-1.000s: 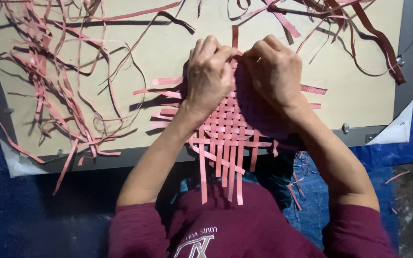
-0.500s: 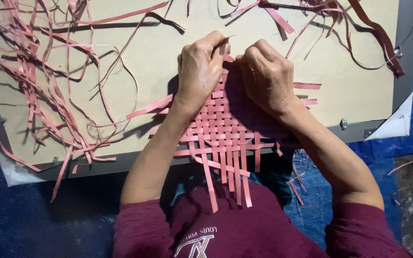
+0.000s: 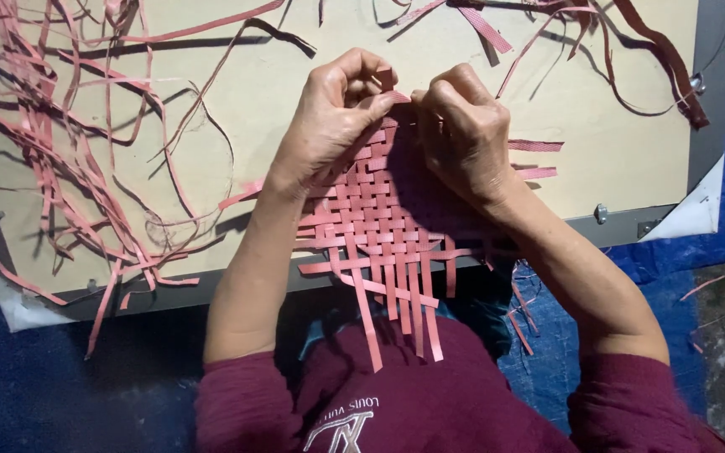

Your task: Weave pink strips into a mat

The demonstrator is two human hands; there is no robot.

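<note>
A mat woven of pink strips (image 3: 379, 218) lies on a beige board (image 3: 237, 101), its loose ends hanging over the near edge toward my lap. My left hand (image 3: 333, 122) rests on the mat's far left part, thumb and fingers pinching a strip end at the far edge. Close beside it, my right hand (image 3: 463, 134) presses on the far right part, fingers curled onto the same edge. The two hands nearly touch. The mat's far rows are hidden under them.
Several loose pink strips (image 3: 52, 159) lie tangled across the board's left side, and more (image 3: 631, 50) at the far right. The board has a grey frame (image 3: 715, 92). A blue tarp (image 3: 44, 394) covers the floor around it.
Both hands have shifted slightly toward the mat's far edge and drawn closer together. The mat has shifted a little on the board.
</note>
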